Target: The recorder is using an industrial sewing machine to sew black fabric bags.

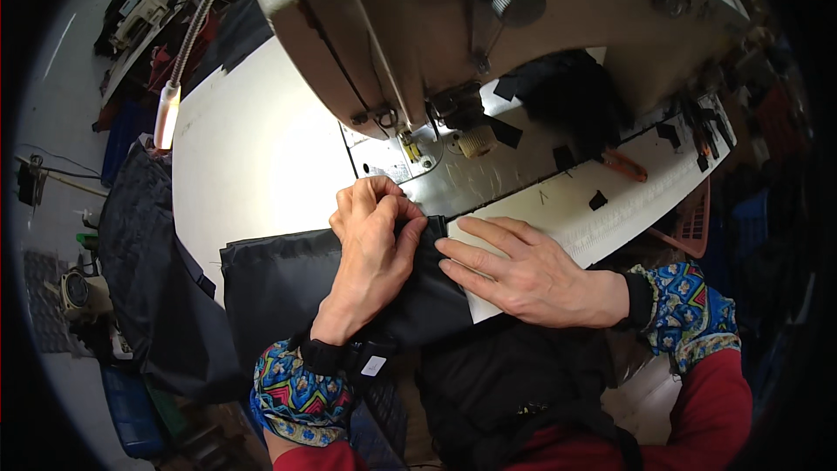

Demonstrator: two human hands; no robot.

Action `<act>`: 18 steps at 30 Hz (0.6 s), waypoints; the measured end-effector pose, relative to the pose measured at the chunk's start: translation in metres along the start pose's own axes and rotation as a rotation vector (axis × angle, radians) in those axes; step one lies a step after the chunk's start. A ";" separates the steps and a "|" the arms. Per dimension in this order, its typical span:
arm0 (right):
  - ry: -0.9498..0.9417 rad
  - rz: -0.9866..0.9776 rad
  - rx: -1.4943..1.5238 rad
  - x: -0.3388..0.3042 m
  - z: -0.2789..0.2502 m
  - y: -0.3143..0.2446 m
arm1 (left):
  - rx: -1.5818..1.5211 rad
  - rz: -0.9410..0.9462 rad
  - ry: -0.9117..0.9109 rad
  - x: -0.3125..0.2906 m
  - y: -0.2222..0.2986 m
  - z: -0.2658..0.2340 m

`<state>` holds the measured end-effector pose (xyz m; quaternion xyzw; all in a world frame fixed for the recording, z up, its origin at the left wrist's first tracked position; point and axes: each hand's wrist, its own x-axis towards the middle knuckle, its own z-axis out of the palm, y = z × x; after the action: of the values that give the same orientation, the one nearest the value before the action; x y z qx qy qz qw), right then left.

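Note:
Folded black fabric [288, 277] lies on the white table's near edge, in front of the sewing machine [384, 35]. My left hand [370, 240] rests over it, thumb and fingers pinched together at the fabric's upper right corner. Just to the right, my right hand [532, 275] lies palm down with its fingers stretched out, fingertips by the fabric's right edge. Its thumb cannot be made out. Beyond my left hand is the machine's needle area [414, 150], with no fabric visible under it.
A lit gooseneck lamp [166, 118] stands at the left. Dark cloth [161, 270] hangs beside the table. Black scraps [598, 201] and an orange-handled tool [624, 164] lie on the right. A pink plastic basket [689, 222] sits beyond the table's right edge.

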<state>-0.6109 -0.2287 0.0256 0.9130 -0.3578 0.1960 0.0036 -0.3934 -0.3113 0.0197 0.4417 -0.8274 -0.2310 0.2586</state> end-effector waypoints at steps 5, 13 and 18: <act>-0.156 0.007 0.070 0.021 -0.003 0.039 | -0.004 -0.096 0.040 0.027 -0.010 -0.001; -0.081 0.025 0.051 0.040 0.000 0.070 | -0.028 -0.152 0.097 0.062 -0.037 0.004; -0.033 0.087 0.028 0.045 -0.001 0.072 | 0.002 -0.119 0.066 0.071 -0.040 -0.003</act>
<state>-0.6283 -0.3111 0.0330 0.8997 -0.3942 0.1859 -0.0235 -0.4008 -0.3924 0.0137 0.4977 -0.7910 -0.2304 0.2713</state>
